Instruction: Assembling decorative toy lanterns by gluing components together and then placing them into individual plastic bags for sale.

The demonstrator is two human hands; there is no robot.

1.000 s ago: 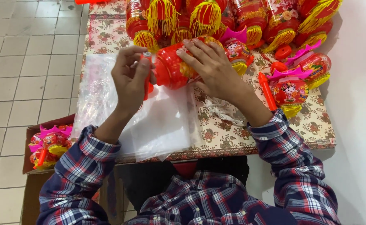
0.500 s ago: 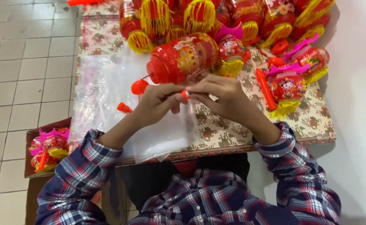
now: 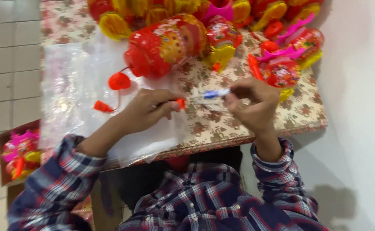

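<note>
Mid-frame: left hand [image 3: 147, 112] pinched on a small red piece [image 3: 180, 103], right hand [image 3: 253, 105] closed on a blue-and-white strip [image 3: 215, 93], brought together over the patterned table [image 3: 221, 124]. Above, centre-left: red lantern [image 3: 166, 45] lying sideways, set down.

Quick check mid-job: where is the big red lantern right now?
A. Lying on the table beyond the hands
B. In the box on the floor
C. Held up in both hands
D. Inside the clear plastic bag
A: the lantern lies on its side on the table, past the left hand and right hand, which touch only small parts.
</note>
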